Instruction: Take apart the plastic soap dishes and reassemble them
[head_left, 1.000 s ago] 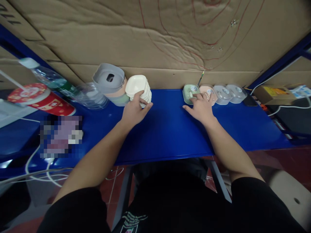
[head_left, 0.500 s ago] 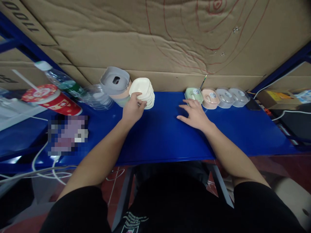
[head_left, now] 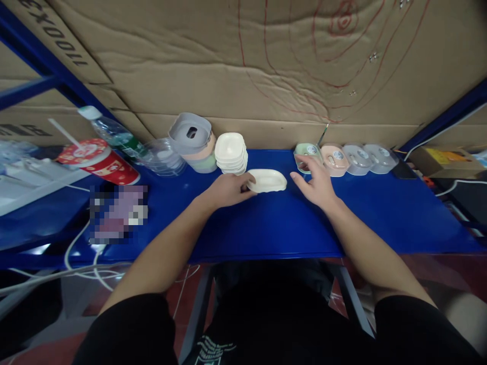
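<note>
A shallow cream dish (head_left: 267,181) is tilted above the blue table, its left end pinched by my left hand (head_left: 232,190). Just behind that hand stands a stack of several cream dishes (head_left: 230,151). My right hand (head_left: 315,181) has its fingers apart and holds nothing; it is a little right of the dish, not touching it. Its fingertips overlap the view of a green lidded box (head_left: 309,152). Beside this box, in a row, are a peach box (head_left: 335,161) and two grey boxes (head_left: 357,160).
Stacked grey, peach and green containers (head_left: 190,137) stand left of the dishes, beside clear plastic lids (head_left: 164,157). A bottle (head_left: 114,134), a red cup (head_left: 110,167) and white cables are further left. Cardboard (head_left: 182,66) backs the table (head_left: 266,228).
My left hand has moved right and nearer, taking one cream dish off the stack. My right hand still hovers near the green box. The view has shifted slightly.
</note>
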`<state>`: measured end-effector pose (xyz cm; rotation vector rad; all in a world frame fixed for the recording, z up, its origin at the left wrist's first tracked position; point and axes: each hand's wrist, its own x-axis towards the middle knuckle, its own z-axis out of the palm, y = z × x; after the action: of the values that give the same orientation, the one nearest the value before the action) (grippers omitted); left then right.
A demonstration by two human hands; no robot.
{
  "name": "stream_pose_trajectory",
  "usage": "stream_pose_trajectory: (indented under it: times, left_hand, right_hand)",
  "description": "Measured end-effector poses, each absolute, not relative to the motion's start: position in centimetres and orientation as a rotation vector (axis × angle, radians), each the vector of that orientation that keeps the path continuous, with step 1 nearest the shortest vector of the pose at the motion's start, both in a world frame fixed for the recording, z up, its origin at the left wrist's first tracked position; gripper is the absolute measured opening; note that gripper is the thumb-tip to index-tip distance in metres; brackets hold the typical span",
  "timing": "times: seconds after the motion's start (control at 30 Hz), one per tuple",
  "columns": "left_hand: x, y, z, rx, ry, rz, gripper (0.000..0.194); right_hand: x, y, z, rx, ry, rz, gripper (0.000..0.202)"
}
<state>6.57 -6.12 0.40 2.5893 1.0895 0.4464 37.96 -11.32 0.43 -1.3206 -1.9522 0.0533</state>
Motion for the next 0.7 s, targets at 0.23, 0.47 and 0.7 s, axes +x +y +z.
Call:
stream_pose_trajectory:
  times: [0.23,0.47,0.7]
  left_hand:
    - [6.1,-5.7,1.0,2.496,1.28,0.616,0.046]
    - [0.5,-3.5,3.7,2.046,2.125,1.141,0.051]
    - [-1.4,-2.4,3.9,1.956,2.266,1.069,0.04]
  right_hand:
    - [36.6,-11.4,-1.0,-1.094,-2.484,0.264,0.04]
    - [36.3,-11.6,-0.8,-1.118,-2.515,0.296,0.047]
    - [36.4,-11.6,-0.8,-1.1,-2.52,0.294,0.046]
